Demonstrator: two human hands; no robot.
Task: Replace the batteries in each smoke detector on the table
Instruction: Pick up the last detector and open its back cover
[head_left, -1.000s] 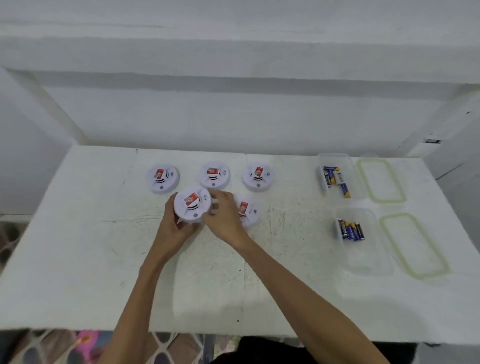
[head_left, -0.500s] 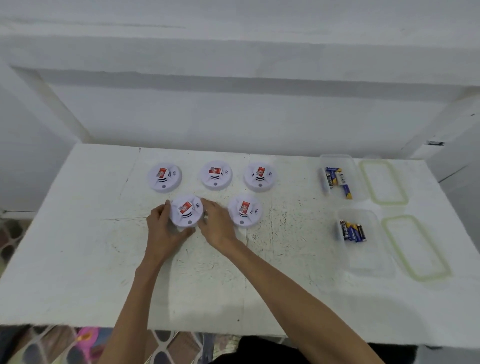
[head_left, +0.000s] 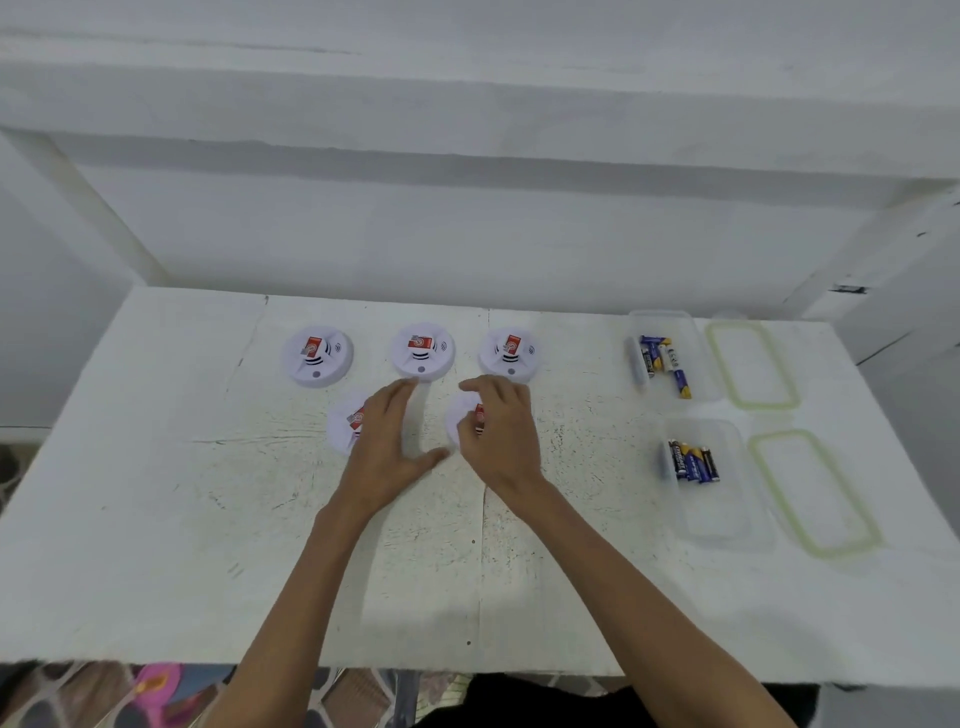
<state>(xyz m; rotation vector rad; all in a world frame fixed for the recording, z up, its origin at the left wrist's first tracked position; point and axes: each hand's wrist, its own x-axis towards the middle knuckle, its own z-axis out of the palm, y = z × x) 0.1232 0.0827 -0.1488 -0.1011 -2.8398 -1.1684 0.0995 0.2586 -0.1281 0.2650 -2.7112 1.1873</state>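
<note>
White left detector (head_left: 343, 423) is back down on the table (head_left: 156, 519), near its middle; left hand (head_left: 387, 449) let go, fingers straight, thumb spread | right hand (head_left: 501, 434) curls over right detector (head_left: 464, 413); grip unclear | likely its turn now; batteries (head_left: 693, 462) wait near right edge

A: Bench (head_left: 156, 519): white top, scuffed, dark hairline cracks. White wall (head_left: 467, 234) behind it.
B: Right side?
A: Two clear tubs, far tub (head_left: 698, 358) and near tub (head_left: 722, 519), both uncovered. Far lid (head_left: 753, 364) and near lid (head_left: 813, 491), green-rimmed, each flat just right of its tub.
B: Below the front edge?
A: Patterned floor (head_left: 78, 696), blurred. Pink thing (head_left: 156, 680) on it, kind unclear.
</note>
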